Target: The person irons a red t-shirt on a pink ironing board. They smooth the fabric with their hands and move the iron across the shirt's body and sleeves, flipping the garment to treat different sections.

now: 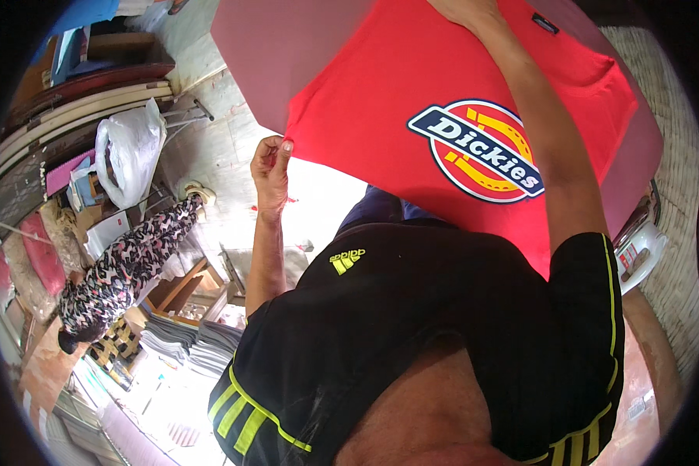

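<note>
A red T-shirt (pixel 373 85) with a large printed round emblem in dark blue, yellow and white is spread over a dusky pink table (pixel 279 46). Part of it hangs over the near edge toward my body. My left hand (pixel 273 163) pinches the shirt's left corner between thumb and fingers and holds it out past the table edge. Reaching far across the cloth, my right hand (pixel 467 9) touches the shirt at the top of the view. Its fingers are mostly cut off there. A small black label (pixel 545 23) shows on the shirt at the upper right.
To the left, a person in patterned clothes (pixel 124 268) stands beside shelves and a white plastic bag (pixel 130 151). Stacks of folded grey cloth (pixel 186 342) lie at the lower left. A white plastic container (pixel 641 252) is right of the table.
</note>
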